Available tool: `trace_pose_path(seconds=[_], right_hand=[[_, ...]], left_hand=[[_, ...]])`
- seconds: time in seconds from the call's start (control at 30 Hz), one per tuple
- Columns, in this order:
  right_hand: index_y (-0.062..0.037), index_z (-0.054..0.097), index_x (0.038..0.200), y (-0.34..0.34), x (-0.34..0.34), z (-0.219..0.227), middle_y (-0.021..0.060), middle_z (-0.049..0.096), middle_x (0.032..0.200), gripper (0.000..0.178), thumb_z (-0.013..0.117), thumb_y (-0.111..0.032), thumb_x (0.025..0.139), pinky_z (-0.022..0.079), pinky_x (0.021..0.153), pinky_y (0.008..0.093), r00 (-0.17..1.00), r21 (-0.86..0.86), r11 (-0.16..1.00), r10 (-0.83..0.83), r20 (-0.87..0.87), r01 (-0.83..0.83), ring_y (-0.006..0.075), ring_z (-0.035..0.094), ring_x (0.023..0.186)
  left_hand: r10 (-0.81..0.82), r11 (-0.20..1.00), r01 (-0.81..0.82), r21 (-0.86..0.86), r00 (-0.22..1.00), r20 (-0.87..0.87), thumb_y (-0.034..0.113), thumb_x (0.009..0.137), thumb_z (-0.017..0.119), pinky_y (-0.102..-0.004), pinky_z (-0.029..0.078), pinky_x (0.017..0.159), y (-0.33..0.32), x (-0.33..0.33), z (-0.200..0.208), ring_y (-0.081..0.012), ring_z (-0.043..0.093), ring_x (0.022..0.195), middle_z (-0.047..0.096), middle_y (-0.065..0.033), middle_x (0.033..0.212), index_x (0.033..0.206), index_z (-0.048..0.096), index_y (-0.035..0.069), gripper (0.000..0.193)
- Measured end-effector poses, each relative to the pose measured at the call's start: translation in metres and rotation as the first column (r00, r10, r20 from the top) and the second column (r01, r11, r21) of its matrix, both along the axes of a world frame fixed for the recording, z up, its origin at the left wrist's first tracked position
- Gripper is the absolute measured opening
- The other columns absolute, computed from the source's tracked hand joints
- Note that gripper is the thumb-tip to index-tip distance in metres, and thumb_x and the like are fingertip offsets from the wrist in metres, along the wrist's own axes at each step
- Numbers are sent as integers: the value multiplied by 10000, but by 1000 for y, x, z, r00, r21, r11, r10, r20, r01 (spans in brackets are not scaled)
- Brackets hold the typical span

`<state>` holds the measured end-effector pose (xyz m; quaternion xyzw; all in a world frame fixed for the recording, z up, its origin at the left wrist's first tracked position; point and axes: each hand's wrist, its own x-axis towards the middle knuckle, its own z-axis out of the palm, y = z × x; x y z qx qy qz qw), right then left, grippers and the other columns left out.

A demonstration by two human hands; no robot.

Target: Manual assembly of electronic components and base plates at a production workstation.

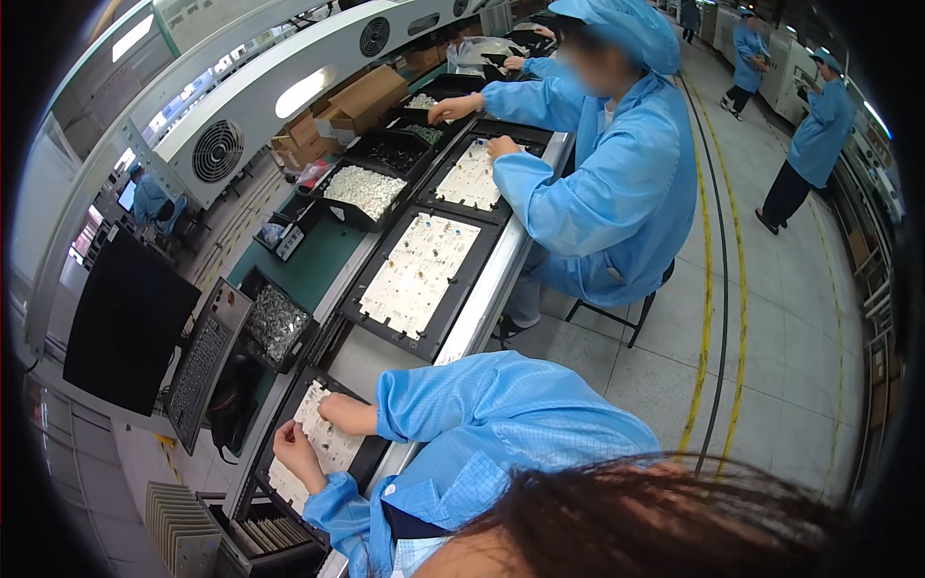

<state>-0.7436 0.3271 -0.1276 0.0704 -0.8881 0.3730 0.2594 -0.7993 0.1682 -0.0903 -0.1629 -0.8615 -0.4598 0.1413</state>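
Left hand (298,454) and right hand (347,414) over the white board (310,412), parts bin (277,323) at 11 o'clock, probably for easy reach; can't tell either grip's state tbh.

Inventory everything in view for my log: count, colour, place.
Trays: three, black, in a row, centre
Boards: three, cream, one in each tray
Bins: at least four, black, left of trays
White parts: one heap, white, in a bin
Monitor: one, black, far left
Keyboard: one, black, beside the monitor
Metal parts: one heap, silvery, near the keyboard
Cardboard boxes: several, brown, beyond the bins
Fans: at least two, dark, in the white overhead frame
Upright panels: a row, pale, lower left
Floor stripes: several, yellow, right
Other people: at least four, blue smocks, upper left and right
Sleeves: two, blue, lower centre
Left hand: one, bare, at nearest board
Right hand: one, bare, at nearest board
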Motion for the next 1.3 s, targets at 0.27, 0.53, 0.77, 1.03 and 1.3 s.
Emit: trace_pose_path(seconds=[0.27,0.53,0.77,1.03,1.3], right_hand=[[-16,723,802,27,-14,4,189,691,798,180,659,1,635,531,681,386,972,-413,907,160,170,-77,285,681,725],[5,705,1050,89,16,18,48,690,930,185,657,-62,884,505,670,227,940,-771,628,195,281,100,92,609,742],[31,679,1051,73,20,21,15,642,822,178,620,-64,913,448,641,199,931,-826,551,228,287,119,62,530,691],[28,665,1070,69,21,28,-5,603,812,182,603,-82,939,418,655,194,921,-813,567,230,313,135,56,505,717],[15,672,1064,68,23,31,-10,595,812,172,607,-84,938,401,650,191,919,-771,619,199,340,151,55,489,716]], left_hand=[[-72,996,73,-48,997,12,43,765,634,-328,503,669,6,5,9,-214,630,695,668,-131,766,900,669,-14,150],[-46,976,58,-212,997,60,83,780,638,-368,527,701,50,-17,7,-303,687,767,694,-184,820,916,713,14,170],[-52,966,92,-240,984,170,105,813,646,-344,538,720,46,-27,18,-289,695,766,701,-190,820,924,714,-18,179],[-110,965,156,-212,971,213,70,833,637,-330,539,718,54,-37,3,-255,693,763,704,-187,836,959,703,-45,184],[-135,955,172,-242,977,164,81,838,639,-328,540,705,52,-40,-1,-252,691,753,704,-180,833,963,703,-39,185]])
